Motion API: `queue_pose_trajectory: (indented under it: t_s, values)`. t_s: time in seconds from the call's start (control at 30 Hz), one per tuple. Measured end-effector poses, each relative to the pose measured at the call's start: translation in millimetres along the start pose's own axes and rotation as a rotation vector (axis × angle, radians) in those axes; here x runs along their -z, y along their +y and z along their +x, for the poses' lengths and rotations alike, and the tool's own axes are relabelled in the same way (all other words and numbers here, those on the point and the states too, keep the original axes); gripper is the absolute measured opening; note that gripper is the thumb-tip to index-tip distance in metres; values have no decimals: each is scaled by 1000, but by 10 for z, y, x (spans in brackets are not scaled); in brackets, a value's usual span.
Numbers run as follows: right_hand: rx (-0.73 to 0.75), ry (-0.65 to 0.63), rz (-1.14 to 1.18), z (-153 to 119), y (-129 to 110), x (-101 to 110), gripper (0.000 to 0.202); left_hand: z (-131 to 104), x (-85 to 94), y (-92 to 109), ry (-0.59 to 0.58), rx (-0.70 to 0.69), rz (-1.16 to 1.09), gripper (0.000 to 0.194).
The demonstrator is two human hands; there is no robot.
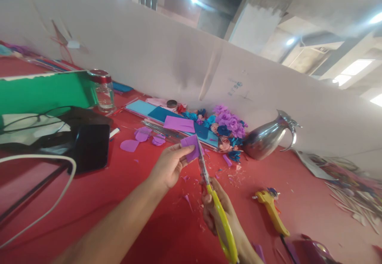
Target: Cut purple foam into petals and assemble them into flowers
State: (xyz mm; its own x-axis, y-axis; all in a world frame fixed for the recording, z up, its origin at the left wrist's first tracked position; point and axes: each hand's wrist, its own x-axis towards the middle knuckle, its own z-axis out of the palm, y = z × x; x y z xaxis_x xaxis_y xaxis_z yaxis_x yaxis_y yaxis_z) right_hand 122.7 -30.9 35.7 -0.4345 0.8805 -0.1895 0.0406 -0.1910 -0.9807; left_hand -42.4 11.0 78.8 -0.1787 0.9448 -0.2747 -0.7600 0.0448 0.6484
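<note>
Between the thumb and fingers of my left hand (171, 162) is a small piece of purple paper (191, 141). My right hand (219, 204) grips yellow-handled scissors (219, 212), whose blades meet the right edge of that piece. Left of my left hand, cut purple petals (143, 134) lie on the red table (161, 224). Just beyond the hands rests a purple paper strip (179, 124) on top of blue paper sheets (167, 114). Small purple scraps (188, 202) are scattered beneath the scissors. Part of my right hand is hidden by the scissor handles.
Paper flowers (229, 122) lie beside a metal pitcher (265, 136) at the back. A yellow glue gun (271, 210) is on the right, near a tape dispenser (318, 252). To the left are a black phone (92, 148), a white cable (70, 176) and a lidded glass jar (104, 94).
</note>
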Motion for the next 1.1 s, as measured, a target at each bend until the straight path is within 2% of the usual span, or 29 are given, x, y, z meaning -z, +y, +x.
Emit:
queue_pose_trajectory:
  t_s: [0.2, 0.47, 0.77, 1.1]
  values:
    - [-11, 13, 11, 2, 52, 24, 58, 31, 32, 12, -22, 4, 41, 9]
    - [-5, 72, 7, -21, 50, -25, 58, 52, 66, 23, -80, -5, 38, 15]
    - [13, 34, -36, -6, 29, -23, 54, 70, 83, 29, -96, -2, 45, 13]
    - [22, 118, -156, -47, -41, -64, 59, 61, 95, 15, -101, -2, 68, 13]
